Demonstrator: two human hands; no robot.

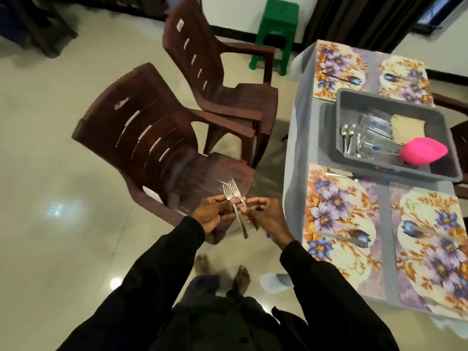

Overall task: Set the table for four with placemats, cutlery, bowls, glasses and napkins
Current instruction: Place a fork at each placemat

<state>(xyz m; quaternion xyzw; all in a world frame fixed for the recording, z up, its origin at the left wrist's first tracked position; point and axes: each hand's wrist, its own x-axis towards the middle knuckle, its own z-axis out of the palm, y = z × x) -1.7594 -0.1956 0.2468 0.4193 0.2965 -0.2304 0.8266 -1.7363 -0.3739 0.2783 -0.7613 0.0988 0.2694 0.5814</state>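
Though four placemats (336,211) lie on the worktop (296,148) with knives (339,239), the left hand (212,215) and right hand (264,216) each close their grip on forks (231,192) just beside it. Spoons (348,135), glasses (374,138) and napkins (407,127) wait in the tub (342,110) (pink bowls (423,150) too, it seems).

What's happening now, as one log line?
left hand: holds forks | right hand: pinches fork handle | placemats: four laid | tub: spoons, glasses

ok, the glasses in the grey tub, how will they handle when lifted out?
The glasses look clear, so they are probably fragile and slippery to hold. They seem to lie on their sides in the tub, so one may roll once a neighbour is lifted. Spoons lie right beside them, so expect some clinking.
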